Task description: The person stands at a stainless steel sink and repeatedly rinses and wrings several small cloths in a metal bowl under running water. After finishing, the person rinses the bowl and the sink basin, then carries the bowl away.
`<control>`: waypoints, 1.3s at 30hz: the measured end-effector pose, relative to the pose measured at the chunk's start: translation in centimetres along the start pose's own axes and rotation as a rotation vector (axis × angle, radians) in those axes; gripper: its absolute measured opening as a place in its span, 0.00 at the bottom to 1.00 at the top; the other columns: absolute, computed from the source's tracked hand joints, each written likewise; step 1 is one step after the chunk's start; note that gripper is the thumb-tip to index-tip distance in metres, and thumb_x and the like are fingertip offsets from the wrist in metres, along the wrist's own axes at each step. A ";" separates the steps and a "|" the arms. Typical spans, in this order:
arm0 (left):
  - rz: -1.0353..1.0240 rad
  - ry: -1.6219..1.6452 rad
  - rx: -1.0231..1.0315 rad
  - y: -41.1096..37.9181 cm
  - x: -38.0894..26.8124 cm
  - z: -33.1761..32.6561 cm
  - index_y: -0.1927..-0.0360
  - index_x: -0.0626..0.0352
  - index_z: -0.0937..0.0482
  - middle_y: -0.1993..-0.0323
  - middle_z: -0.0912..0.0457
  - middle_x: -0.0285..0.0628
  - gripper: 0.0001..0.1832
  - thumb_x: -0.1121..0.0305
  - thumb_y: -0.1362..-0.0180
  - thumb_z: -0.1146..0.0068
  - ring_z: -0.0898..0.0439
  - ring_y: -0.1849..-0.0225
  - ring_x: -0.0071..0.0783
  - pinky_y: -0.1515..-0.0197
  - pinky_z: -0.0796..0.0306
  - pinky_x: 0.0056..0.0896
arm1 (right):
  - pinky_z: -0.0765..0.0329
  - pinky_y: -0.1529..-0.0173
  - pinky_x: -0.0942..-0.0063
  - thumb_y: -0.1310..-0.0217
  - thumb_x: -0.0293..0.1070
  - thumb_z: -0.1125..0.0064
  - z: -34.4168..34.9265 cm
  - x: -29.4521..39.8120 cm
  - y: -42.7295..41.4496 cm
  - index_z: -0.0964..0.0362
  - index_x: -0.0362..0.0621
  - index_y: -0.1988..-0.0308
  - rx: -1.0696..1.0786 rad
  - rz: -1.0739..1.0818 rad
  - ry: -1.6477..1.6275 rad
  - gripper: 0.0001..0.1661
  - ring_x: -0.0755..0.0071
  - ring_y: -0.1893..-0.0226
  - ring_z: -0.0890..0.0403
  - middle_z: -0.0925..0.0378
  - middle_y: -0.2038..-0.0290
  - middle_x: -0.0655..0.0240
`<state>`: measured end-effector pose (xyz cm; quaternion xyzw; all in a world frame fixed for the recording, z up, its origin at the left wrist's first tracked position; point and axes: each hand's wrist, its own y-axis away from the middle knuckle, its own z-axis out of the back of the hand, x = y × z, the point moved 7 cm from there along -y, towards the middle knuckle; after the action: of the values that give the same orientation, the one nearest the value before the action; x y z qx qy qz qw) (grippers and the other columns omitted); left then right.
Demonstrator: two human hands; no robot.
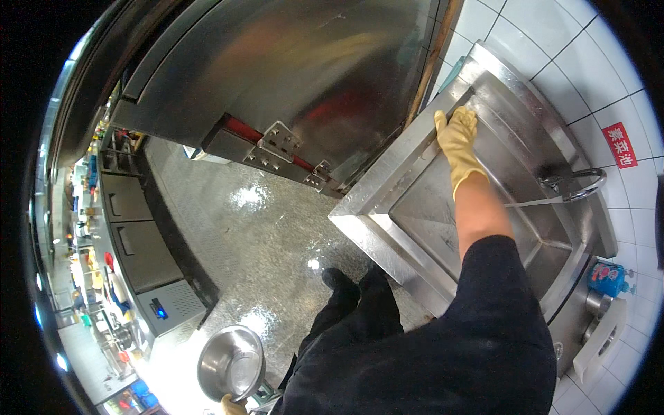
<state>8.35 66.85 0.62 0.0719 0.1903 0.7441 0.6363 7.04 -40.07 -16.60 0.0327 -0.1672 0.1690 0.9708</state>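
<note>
A yellow rubber glove covers my right hand point(458, 132), which rests on the inner edge near the far left corner of a stainless steel sink point(410, 282). Whether its fingers grip a small thing there cannot be told. Water runs from the curved metal faucet point(589, 185) on the sink's right side. At the bottom left, my gloved left hand point(233, 405) holds a stainless steel bowl point(231, 360) by its rim, away from the sink. The bowl's inside shows bare metal.
A large steel cabinet point(311, 67) stands left of the sink, beside a wooden pole point(429, 67). A blue bottle point(606, 278) and a white plastic container point(602, 337) lie right of my arm. Steel counter units point(150, 254) line the left. The floor point(249, 233) looks wet.
</note>
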 end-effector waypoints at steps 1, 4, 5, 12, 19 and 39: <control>0.249 0.284 0.107 -0.5 4.9 -0.5 0.49 0.73 0.27 0.63 0.15 0.54 0.26 0.76 0.47 0.26 0.14 0.63 0.39 0.57 0.22 0.36 | 0.65 0.18 0.50 0.25 0.66 0.62 -0.8 1.2 0.8 0.59 0.27 0.23 -0.041 0.038 -0.032 0.55 0.38 0.19 0.62 0.59 0.21 0.37; 0.344 -0.031 0.203 -1.6 12.4 -0.4 0.63 0.68 0.20 0.75 0.18 0.44 0.09 0.79 0.47 0.32 0.19 0.71 0.33 0.67 0.26 0.33 | 0.67 0.18 0.47 0.26 0.66 0.59 -3.8 7.1 7.5 0.61 0.27 0.23 -0.053 0.150 -0.085 0.57 0.32 0.20 0.66 0.64 0.21 0.33; 0.259 -0.084 0.076 -2.4 10.3 -1.9 0.63 0.67 0.20 0.74 0.18 0.44 0.09 0.78 0.47 0.33 0.19 0.71 0.33 0.67 0.25 0.34 | 0.68 0.18 0.46 0.26 0.65 0.57 -4.0 8.8 11.5 0.62 0.29 0.22 0.008 0.194 -0.061 0.56 0.31 0.20 0.68 0.66 0.21 0.32; 0.208 0.110 -0.086 -3.6 3.1 -0.9 0.62 0.66 0.19 0.70 0.17 0.46 0.09 0.75 0.46 0.38 0.17 0.67 0.38 0.66 0.23 0.38 | 0.73 0.19 0.45 0.29 0.67 0.50 0.4 6.6 6.2 0.59 0.48 0.20 0.023 0.171 -0.108 0.55 0.28 0.20 0.73 0.70 0.21 0.34; 0.205 0.725 -0.096 -7.2 2.2 0.3 0.60 0.65 0.19 0.65 0.16 0.47 0.11 0.71 0.44 0.44 0.16 0.64 0.42 0.65 0.21 0.42 | 0.63 0.18 0.49 0.25 0.60 0.55 2.4 4.0 -3.9 0.68 0.43 0.20 0.119 -0.334 -0.136 0.52 0.35 0.19 0.71 0.72 0.20 0.36; 0.216 1.041 0.180 -29.3 1.5 -3.4 0.49 0.70 0.23 0.46 0.21 0.51 0.14 0.75 0.37 0.44 0.20 0.45 0.50 0.44 0.21 0.63 | 0.40 0.24 0.50 0.28 0.50 0.47 0.7 8.5 37.5 0.39 0.32 0.30 0.097 0.498 -0.092 0.39 0.42 0.29 0.35 0.36 0.29 0.46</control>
<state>33.89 71.08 -13.67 -0.2332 0.5351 0.7232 0.3690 1.61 -2.17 -12.82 0.0448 -0.2060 0.4092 0.8878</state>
